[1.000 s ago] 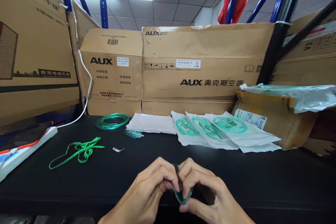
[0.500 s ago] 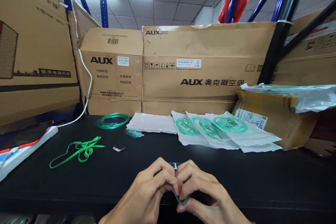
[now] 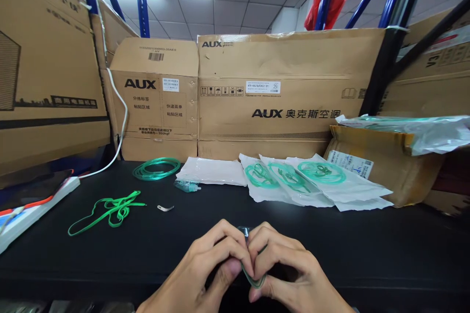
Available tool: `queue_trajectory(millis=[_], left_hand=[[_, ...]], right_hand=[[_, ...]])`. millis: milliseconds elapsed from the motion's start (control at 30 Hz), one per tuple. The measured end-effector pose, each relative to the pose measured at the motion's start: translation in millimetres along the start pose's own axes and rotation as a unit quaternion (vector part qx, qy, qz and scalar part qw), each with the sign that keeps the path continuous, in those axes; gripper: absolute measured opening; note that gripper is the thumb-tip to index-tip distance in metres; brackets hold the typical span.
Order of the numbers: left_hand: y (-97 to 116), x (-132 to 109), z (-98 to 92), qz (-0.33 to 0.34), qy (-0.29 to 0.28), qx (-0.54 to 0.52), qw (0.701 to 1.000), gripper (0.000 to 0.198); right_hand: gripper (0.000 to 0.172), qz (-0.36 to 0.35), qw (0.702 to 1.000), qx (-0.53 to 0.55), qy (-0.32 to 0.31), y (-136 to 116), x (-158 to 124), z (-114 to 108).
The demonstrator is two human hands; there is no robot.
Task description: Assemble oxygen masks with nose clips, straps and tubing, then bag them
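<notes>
At the table's front edge, my left hand (image 3: 216,259) and my right hand (image 3: 284,264) meet around a clear, greenish plastic piece (image 3: 258,282). Its curved rim shows below the fingers, and a small clear part sticks out above them. Most of the piece is hidden, so I cannot tell its kind. Both sets of fingers are bent and pinched on it. Farther left lie a green elastic strap (image 3: 119,208) and a small curved metal strip (image 3: 165,208). Behind them rests a coil of green tubing (image 3: 156,168).
Clear bagged pieces (image 3: 188,186) lie by a white packet (image 3: 212,171). Several white pouches with green tubing (image 3: 321,173) overlap at the back right, before an open carton (image 3: 382,166). A power strip (image 3: 36,212) lies left. Large cartons (image 3: 290,88) wall the back.
The left thumb has shifted and shows more clearly below the fingers. Both hands keep their grip on the plastic piece in nearly the same place. The view has moved slightly.
</notes>
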State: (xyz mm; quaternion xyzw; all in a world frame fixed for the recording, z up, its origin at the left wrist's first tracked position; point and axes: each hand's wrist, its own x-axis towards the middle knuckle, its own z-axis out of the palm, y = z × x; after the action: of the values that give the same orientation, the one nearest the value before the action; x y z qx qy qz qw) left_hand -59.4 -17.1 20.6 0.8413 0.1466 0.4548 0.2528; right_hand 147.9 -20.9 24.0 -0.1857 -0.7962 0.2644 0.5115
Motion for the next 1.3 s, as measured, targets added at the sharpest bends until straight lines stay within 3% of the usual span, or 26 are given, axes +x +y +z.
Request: queue_trajectory(millis=[133, 633, 833, 1033, 1200, 1300], left_hand=[[1, -1, 0.4, -0.009, -0.001, 0.004, 1.0, 0.006], [-6, -2, 5.3, -0.005, -0.014, 0.034, 0.999, 0.022], [-6, -2, 3.9, -0.023, -0.035, 0.03, 0.999, 0.019], [-1, -2, 2.2, -0.023, 0.019, 0.026, 0.999, 0.014], [4, 0, 1.1, 0.008, 0.056, 0.022, 0.998, 0.024], [2, 1, 3.7, 0.029, 0.062, 0.039, 0.997, 0.022]], right_hand=[[0.022, 0.015, 1.0, -0.005, 0.002, -2, -3, 1], [0.01, 0.055, 0.996, 0.072, 0.001, 1, -4, 4], [0.016, 0.045, 0.997, 0.062, -0.017, -1, -3, 3], [0.011, 0.051, 0.998, 0.044, 0.011, -4, 0, 1], [0.013, 0.136, 0.988, 0.072, 0.031, -6, -4, -1], [0.014, 0.14, 0.988, 0.063, 0.028, -8, -3, -1]])
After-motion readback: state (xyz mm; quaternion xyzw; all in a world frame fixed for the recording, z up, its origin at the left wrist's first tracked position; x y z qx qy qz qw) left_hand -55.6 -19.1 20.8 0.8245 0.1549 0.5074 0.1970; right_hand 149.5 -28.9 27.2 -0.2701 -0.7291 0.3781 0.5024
